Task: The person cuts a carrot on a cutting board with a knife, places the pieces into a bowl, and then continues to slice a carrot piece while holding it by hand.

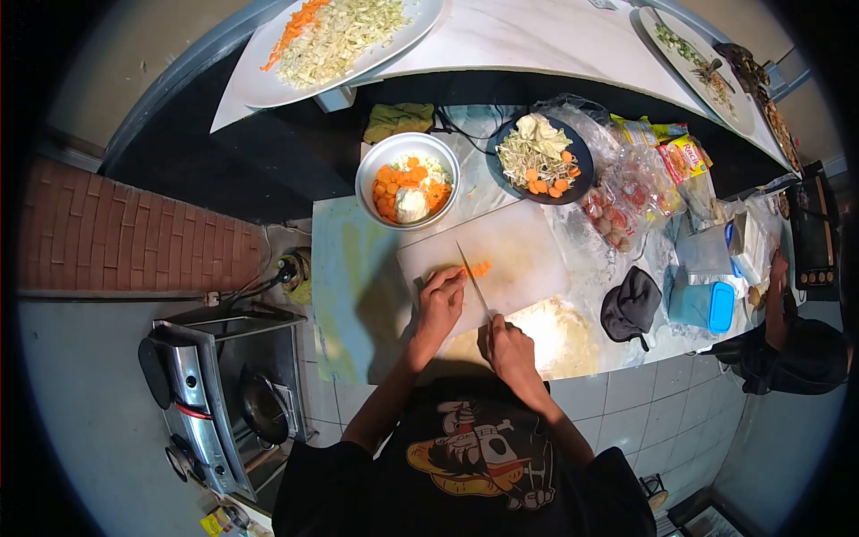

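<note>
A kitchen knife (472, 278) is in my right hand (512, 349), its fingers wrapped round the handle. The blade points away from me over the white cutting board (528, 237). My left hand (440, 302) rests on the board with bent fingers, pressing a carrot piece close to the blade; the fingers mostly hide it. Small cut carrot pieces (481, 268) lie just right of the blade. Behind the board stands a white bowl (365, 188) with carrot slices, chopped pale vegetables and a white lump. Beside it, a dark plate (582, 183) holds bean sprouts, carrot slices and pale leaves.
Plastic bags (631, 192), a black cap (632, 304) and a blue-lidded container (702, 306) fill the table's right side. On the raised shelf sit an oval platter (394, 55) of shredded vegetables and another platter (734, 112). A stove (190, 394) stands left; another person (792, 353) is at right.
</note>
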A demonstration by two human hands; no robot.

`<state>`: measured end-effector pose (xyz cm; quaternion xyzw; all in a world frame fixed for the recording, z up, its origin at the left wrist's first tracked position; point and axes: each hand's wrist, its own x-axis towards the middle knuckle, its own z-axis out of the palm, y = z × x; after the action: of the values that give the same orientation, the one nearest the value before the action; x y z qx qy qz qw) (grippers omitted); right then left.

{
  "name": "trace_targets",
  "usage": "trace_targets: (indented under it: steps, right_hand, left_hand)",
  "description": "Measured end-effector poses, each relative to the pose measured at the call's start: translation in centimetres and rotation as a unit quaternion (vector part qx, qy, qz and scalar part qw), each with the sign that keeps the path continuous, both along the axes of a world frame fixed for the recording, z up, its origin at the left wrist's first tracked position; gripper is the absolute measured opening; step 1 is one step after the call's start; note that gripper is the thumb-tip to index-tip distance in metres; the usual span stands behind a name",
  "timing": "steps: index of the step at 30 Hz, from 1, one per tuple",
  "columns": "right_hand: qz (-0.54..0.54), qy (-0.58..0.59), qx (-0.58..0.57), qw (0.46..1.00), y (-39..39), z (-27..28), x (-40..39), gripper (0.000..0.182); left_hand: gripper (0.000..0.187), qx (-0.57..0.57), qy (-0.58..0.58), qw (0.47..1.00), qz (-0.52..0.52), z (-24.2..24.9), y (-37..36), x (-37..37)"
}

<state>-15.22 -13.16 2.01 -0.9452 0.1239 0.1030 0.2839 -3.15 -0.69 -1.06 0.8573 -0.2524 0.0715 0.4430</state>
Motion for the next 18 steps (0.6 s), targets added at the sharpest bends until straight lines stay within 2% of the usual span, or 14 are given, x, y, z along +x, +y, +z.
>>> trace_targets:
  steps: [10, 18]
  right_hand:
    - [0.012, 0.004, -0.021, 1.000, 0.5, -0.1, 0.0, 0.020]
    - [0.029, -0.001, -0.105, 0.994, 1.0, -1.4, 1.3, 0.015]
  left_hand:
    - [0.020, 0.007, -0.009, 1.000, -0.006, 0.3, 0.0, 0.0]
    - [0.019, 0.008, -0.008, 1.000, -0.011, 0.5, -0.1, 0.0]
